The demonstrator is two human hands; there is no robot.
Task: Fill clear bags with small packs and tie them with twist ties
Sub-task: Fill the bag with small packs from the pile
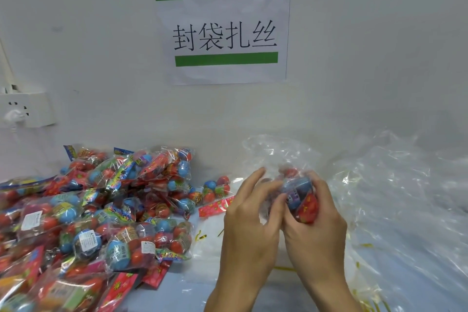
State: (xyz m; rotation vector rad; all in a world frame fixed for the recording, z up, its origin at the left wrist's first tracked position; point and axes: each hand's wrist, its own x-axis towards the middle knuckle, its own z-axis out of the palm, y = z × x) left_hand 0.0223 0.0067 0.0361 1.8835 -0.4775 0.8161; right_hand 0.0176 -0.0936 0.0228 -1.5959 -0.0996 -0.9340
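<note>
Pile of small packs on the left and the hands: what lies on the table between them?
Head view: one stray pack and loose yellow twist ties lie between pile and left hand.

A single head-worn view looks forward and slightly down, close over the left hand (pixel 249 220) and right hand (pixel 316 223). It faces a white wall bearing a paper sign (pixel 224 30) just beyond the fingers.

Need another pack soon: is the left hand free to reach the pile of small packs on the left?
Probably not yet. The left hand is helping the right hand hold the clear bag; otherwise nothing blocks the pile.
</note>
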